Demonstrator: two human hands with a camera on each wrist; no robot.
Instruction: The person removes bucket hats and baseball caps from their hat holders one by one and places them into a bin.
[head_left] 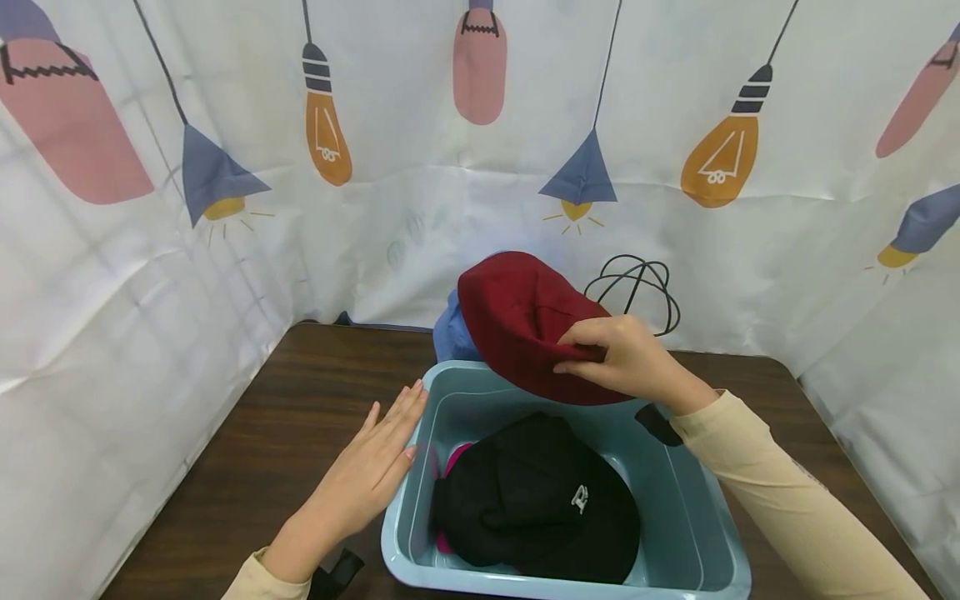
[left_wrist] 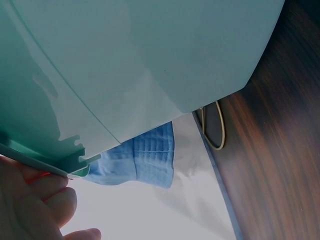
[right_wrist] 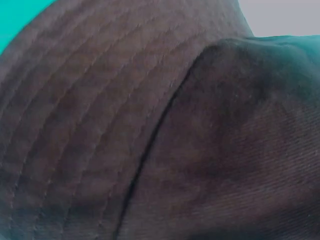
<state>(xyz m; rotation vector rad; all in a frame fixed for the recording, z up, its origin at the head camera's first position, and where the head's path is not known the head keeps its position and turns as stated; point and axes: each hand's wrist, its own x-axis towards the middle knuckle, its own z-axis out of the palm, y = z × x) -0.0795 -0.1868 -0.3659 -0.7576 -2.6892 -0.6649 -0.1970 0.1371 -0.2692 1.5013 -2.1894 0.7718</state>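
Observation:
My right hand [head_left: 630,358] pinches the brim of a dark red bucket hat [head_left: 525,308], held over the far rim of a light blue plastic tub [head_left: 701,517]. Stitched brim and crown of the red hat [right_wrist: 90,115] fill the right wrist view. Straight-fingered, my left hand [head_left: 367,467] lies along the tub's left rim; in the left wrist view its fingers [left_wrist: 57,197] are at the tub's edge. Inside the tub sits a black hat [head_left: 525,492] with a small white emblem, and pink fabric [head_left: 456,457] shows from under it.
Behind the tub, a blue hat [head_left: 453,333] is partly hidden by the red one; its stitched brim [left_wrist: 154,155] shows in the left wrist view. A black wire frame [head_left: 667,287] stands at the table's back. The dark wooden table [head_left: 315,408] meets a printed white curtain [head_left: 420,225].

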